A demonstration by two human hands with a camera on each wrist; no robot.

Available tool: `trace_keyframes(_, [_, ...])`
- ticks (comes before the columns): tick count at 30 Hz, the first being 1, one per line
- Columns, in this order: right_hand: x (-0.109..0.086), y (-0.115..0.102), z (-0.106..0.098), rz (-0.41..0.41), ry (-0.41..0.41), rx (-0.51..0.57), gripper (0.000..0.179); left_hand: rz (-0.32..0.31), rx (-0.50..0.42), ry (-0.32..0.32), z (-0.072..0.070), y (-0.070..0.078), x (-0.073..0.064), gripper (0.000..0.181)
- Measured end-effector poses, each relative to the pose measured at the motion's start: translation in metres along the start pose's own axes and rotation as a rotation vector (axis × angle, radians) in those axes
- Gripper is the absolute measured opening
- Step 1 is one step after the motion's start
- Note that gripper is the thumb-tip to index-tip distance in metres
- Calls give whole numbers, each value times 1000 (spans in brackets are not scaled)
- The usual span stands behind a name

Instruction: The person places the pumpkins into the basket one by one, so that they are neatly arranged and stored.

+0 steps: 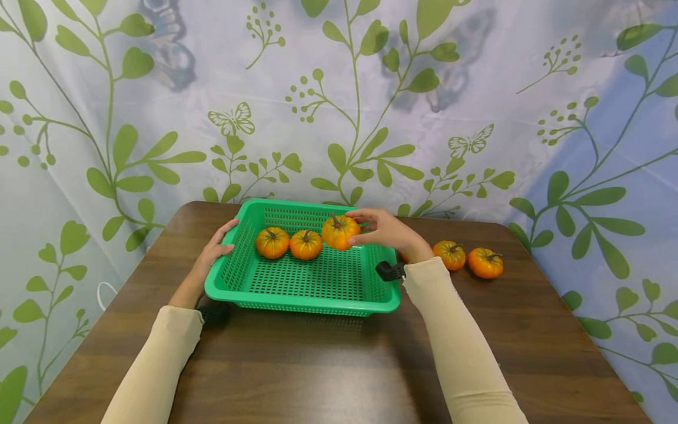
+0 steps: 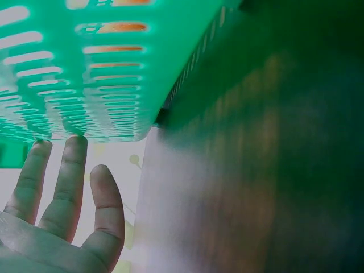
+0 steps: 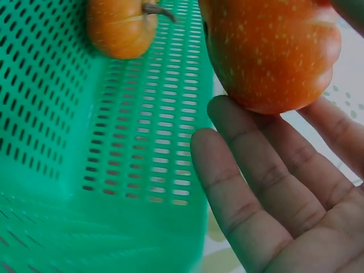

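In the head view my right hand (image 1: 389, 229) grips a small orange pumpkin (image 1: 339, 232) over the right part of a green plastic basket (image 1: 312, 303). The right wrist view shows that pumpkin (image 3: 273, 54) between thumb and fingers, at the level of the basket's rim. Inside the basket, two more small pumpkins sit side by side: one at the left (image 1: 272, 243) and one nearer the middle (image 1: 306, 245). My left hand (image 1: 212, 253) rests against the basket's left side. Its fingers (image 2: 68, 182) look nearly straight in the left wrist view, fingertips at the slotted wall (image 2: 74, 96).
Right of the basket, two pumpkins, one (image 1: 449, 255) beside another (image 1: 485, 262), lie on the brown wooden table (image 1: 296, 365). A further orange one (image 1: 405, 257) is mostly hidden behind my right wrist. A leaf-patterned cloth (image 1: 328, 106) hangs behind the table.
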State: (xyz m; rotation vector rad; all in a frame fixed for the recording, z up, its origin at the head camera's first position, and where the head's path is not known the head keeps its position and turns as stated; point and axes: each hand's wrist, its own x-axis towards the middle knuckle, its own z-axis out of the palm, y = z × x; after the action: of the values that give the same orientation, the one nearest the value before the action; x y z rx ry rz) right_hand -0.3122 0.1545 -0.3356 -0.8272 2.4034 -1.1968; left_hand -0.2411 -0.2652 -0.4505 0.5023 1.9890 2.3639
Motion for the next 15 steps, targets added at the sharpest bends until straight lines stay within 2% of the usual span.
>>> trace_keyframes(11, [15, 8, 7, 127, -4, 72, 67, -16, 34, 5, -1, -1, -3, 61])
trace_keyframes(15, [20, 8, 8, 186, 1, 133, 67, 27, 19, -5, -1, -2, 0, 59])
